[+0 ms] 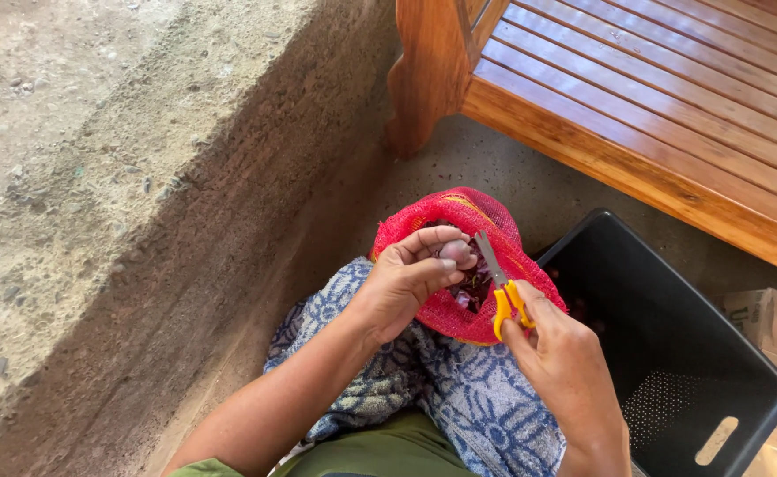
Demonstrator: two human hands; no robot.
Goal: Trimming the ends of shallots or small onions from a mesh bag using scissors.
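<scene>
One small purple bulb (456, 252) pinched in the left hand (406, 278) meets the yellow-handled scissors (501, 287) gripped by the right hand (565, 362) over the red mesh sack (446, 309), trimming apparently unfinished, black plastic crate (671, 353) at right holding few.

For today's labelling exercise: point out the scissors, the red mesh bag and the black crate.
scissors (503, 296), head view, on the yellow handle where it meets the blades.
red mesh bag (468, 208), head view, on its upper netting.
black crate (671, 336), head view, on its inner wall.
</scene>
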